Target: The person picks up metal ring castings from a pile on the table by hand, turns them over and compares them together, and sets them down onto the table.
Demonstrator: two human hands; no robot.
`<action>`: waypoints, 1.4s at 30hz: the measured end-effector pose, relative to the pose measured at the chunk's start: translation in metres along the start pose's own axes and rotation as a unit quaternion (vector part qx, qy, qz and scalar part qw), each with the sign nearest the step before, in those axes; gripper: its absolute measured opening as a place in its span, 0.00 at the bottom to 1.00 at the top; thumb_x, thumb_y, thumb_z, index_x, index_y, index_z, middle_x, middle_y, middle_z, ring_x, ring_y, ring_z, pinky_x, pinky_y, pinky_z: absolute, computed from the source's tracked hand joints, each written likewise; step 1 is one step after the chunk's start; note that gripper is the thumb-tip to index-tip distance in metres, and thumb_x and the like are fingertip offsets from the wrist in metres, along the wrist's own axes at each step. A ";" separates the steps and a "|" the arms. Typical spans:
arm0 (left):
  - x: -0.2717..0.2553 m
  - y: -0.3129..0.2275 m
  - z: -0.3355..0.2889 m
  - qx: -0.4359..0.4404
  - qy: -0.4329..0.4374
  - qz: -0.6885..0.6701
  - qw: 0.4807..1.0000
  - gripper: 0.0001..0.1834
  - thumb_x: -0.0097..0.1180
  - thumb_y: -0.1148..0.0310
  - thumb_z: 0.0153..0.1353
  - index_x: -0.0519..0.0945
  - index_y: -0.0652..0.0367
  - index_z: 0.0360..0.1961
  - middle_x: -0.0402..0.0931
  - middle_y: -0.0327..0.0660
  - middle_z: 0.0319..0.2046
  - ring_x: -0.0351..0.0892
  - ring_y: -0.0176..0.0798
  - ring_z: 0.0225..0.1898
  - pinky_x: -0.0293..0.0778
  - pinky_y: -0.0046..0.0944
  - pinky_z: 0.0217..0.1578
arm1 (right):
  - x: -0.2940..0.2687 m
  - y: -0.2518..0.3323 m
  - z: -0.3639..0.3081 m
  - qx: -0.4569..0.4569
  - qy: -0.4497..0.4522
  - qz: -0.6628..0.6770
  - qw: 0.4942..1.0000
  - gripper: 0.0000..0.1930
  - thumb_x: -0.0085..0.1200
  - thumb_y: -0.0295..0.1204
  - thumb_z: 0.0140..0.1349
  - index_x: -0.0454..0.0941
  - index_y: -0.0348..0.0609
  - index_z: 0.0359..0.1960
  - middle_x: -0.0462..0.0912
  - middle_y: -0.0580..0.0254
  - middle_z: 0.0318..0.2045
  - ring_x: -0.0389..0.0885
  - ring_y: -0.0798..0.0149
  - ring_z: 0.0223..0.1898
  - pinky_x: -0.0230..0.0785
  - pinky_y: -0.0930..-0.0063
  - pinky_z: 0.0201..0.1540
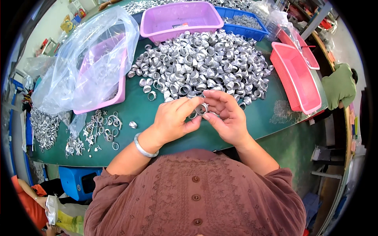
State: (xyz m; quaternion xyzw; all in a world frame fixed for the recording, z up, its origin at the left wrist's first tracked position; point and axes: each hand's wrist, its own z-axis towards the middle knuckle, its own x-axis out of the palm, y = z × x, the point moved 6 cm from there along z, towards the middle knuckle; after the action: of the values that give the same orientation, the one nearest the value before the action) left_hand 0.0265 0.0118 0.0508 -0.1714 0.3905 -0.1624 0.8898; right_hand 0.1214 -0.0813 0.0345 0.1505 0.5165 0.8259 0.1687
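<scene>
Close together in front of my chest, both hands are closed around silver-coloured metal rings. My right hand [231, 122] pinches a ring [202, 109] between thumb and fingers, and the fingertips of my left hand [171, 121] touch its near side. A second ring [192, 115] shows between my left thumb and forefinger. Just beyond my fingers lies a large heap of similar metal rings [204, 59] on the green table [252, 120]. A few rings sit apart at the heap's left edge, and one ring [133, 124] lies alone left of my left forearm.
Behind the heap stand a purple basket [181, 17] and a blue basket [246, 28]. Clear plastic bags [94, 59] cover another purple basket at left. Small metal pieces [96, 129] lie left. Pink baskets [295, 78] stand right. Other people [340, 86] are nearby.
</scene>
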 end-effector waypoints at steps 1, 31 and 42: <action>-0.002 0.002 0.000 -0.020 0.004 -0.016 1.000 0.21 0.59 0.73 0.39 0.74 0.59 0.40 0.72 0.39 0.22 0.71 0.36 0.19 0.67 0.31 0.20 | 0.001 0.000 0.001 0.011 0.003 0.030 0.999 0.25 0.51 0.14 0.50 0.61 0.36 0.52 0.68 0.56 0.50 0.71 0.62 0.50 0.67 0.73 0.49; -0.026 0.043 0.022 -0.239 0.005 -0.153 0.959 0.12 0.53 0.74 0.53 0.75 0.64 0.40 0.72 0.37 0.29 0.71 0.27 0.26 0.67 0.25 0.26 | -0.028 -0.019 0.120 -0.193 -0.028 -0.588 0.785 0.06 0.54 0.25 0.42 0.75 0.47 0.24 0.72 0.65 0.24 0.69 0.59 0.33 0.58 0.65 0.38; 0.042 0.037 0.001 -0.391 -0.052 -0.609 0.688 0.13 0.46 0.71 0.61 0.69 0.65 0.45 0.74 0.41 0.37 0.76 0.35 0.37 0.75 0.34 0.37 | -0.002 -0.002 0.047 -0.135 -0.037 -0.246 0.959 0.16 0.52 0.14 0.45 0.71 0.39 0.38 0.71 0.63 0.25 0.70 0.69 0.28 0.64 0.79 0.33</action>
State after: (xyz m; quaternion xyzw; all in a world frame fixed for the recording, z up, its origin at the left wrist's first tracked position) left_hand 0.0600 0.0267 0.0087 -0.7125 0.1811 -0.4920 0.4663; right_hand 0.1434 -0.0436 0.0520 0.0253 0.4147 0.8145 0.4049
